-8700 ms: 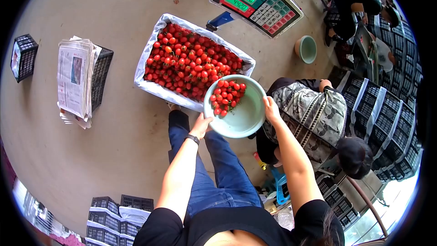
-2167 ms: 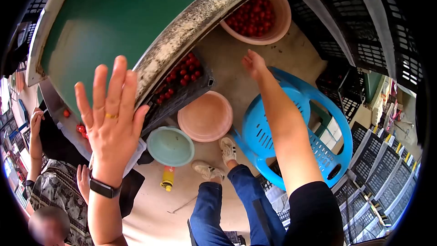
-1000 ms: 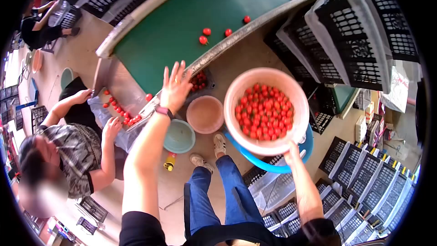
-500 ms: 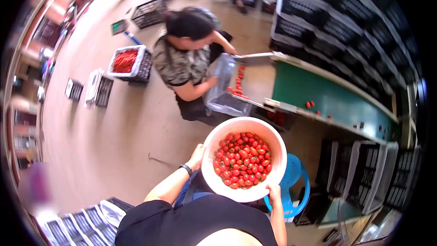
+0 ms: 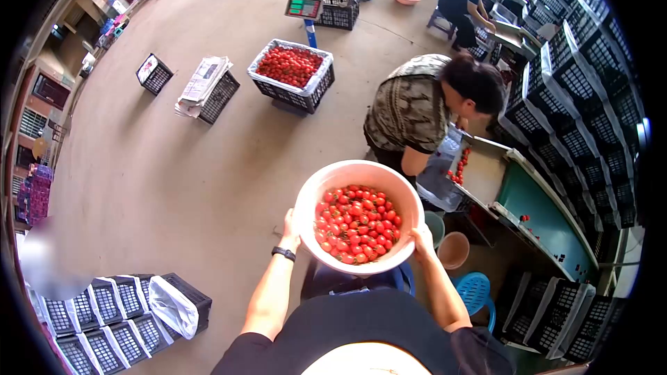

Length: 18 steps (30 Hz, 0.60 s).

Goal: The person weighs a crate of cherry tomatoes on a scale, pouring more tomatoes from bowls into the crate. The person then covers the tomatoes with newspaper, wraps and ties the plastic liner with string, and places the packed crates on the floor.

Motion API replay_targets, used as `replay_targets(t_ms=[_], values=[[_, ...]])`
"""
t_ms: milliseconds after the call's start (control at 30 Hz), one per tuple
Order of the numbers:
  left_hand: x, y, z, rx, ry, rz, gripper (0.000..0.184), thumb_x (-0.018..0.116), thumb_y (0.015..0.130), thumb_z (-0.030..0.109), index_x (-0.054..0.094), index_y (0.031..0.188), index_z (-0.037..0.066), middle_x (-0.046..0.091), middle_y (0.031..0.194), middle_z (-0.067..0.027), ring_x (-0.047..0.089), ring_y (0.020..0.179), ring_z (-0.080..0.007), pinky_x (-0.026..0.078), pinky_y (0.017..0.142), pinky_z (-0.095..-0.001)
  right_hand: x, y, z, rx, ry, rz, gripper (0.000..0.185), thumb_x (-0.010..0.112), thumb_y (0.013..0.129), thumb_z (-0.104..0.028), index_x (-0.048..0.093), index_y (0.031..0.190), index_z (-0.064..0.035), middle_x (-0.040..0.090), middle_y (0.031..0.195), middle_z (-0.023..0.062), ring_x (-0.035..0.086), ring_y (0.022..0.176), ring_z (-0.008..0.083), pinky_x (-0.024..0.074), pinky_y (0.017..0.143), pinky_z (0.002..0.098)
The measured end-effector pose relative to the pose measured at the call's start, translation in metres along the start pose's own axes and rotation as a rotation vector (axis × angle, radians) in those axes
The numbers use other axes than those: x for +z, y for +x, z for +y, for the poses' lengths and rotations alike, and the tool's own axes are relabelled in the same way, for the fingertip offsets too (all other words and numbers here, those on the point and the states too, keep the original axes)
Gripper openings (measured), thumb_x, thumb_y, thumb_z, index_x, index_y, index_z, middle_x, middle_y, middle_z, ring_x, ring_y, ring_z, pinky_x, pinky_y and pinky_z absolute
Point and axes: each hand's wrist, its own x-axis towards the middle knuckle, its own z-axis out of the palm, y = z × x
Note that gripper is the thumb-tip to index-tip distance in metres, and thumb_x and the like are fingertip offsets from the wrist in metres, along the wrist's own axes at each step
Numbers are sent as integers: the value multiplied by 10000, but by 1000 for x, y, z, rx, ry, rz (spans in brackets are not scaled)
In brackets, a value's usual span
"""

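Observation:
A wide, pale pink basin (image 5: 314,244) is held out in front of my body, partly filled with cherry tomatoes (image 5: 356,226). My left hand (image 5: 290,229) grips the basin's left side, and a dark band circles that wrist. On the opposite side, my right hand (image 5: 422,243) is closed on the rim. Most of the fingers are hidden behind and under the basin. Ahead and to the right, a person in a patterned shirt (image 5: 410,101) bends over the end of a green sorting belt (image 5: 535,212), where a few tomatoes lie.
A lined crate (image 5: 325,87) heaped with tomatoes stands ahead beside a scale display (image 5: 303,7). Left of it are a newspaper-topped crate (image 5: 221,97) and a smaller crate (image 5: 155,75). Stacked crates (image 5: 583,90) line the right; a blue chair (image 5: 474,290) stands near my right arm.
My view has turned left, so the co-worker and belt now appear farther right. I still hold the basin in both hands. The blue chair sits farther from it, and the tomato crate looks closer.

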Motion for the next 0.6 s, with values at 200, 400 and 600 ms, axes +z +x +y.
replay_targets(t_ms=[200, 400, 600], values=[[-81, 91, 87, 49, -54, 59, 303, 443, 906, 275, 519, 1001, -3, 601, 934, -88, 595, 816, -181, 506, 729, -317, 144, 51, -16, 88, -26, -38, 392, 500, 677, -61, 484, 1063, 8, 547, 900, 105, 540, 774, 195, 469, 671, 311], [-93, 217, 167, 31, -62, 50, 320, 414, 916, 310, 526, 957, 14, 596, 844, -70, 592, 721, -159, 507, 636, -287, 263, 150, -42, 193, 62, -25, 355, 392, 899, -314, 506, 1079, -29, 567, 972, 85, 541, 858, 174, 455, 744, 313], [-98, 379, 265, -49, -22, 55, 379, 374, 928, 317, 512, 1047, -15, 594, 939, -93, 589, 828, -183, 501, 724, -306, 397, 277, -62, 101, 77, -29, 346, 393, 903, -303, 514, 1080, -32, 574, 990, 88, 548, 881, 180, 456, 770, 313]])
